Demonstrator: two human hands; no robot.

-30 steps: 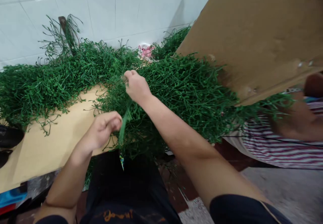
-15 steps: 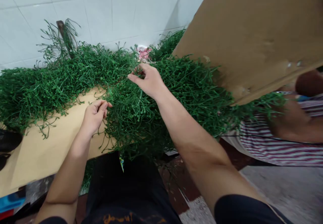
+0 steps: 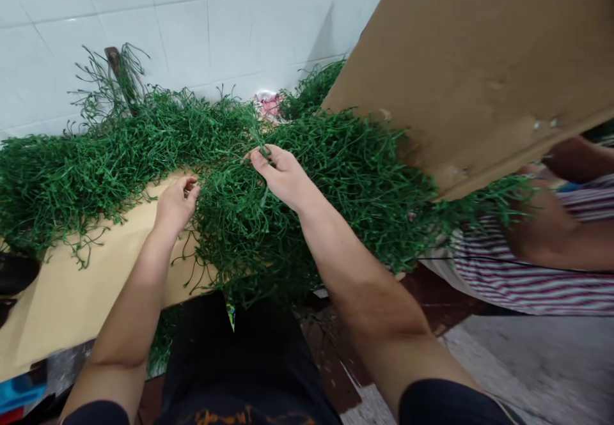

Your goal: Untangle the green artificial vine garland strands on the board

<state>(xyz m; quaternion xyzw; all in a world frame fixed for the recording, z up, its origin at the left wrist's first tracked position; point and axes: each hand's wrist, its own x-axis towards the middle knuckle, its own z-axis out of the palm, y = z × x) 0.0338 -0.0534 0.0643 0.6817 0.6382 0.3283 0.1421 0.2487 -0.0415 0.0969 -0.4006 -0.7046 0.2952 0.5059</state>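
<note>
Right hand (image 3: pixel 281 172) pinches strands atop the green strand pile (image 3: pixel 345 182). Left hand (image 3: pixel 175 204) is curled, fingertips nipping strands at the pile's left edge. Cardboard sheet (image 3: pixel 480 61) leans over the pile's right side. Tan board (image 3: pixel 71 291) lies under the pile. Co-worker's arm (image 3: pixel 556 236) is right of the pile.

Two bare hands in shot — left hand (image 3: pixel 175 204), right hand (image 3: pixel 281 172). One sprawling heap of green strands (image 3: pixel 345 176), single strands far too tangled to number. One tan tabletop (image 3: pixel 71 291), one big cardboard sheet (image 3: pixel 470 67). One co-worker's arm (image 3: pixel 551 236) in clear sight — perhaps a second above it, half hidden. One pink scrap (image 3: pixel 266 102), one dark stick (image 3: pixel 118 70).
</note>
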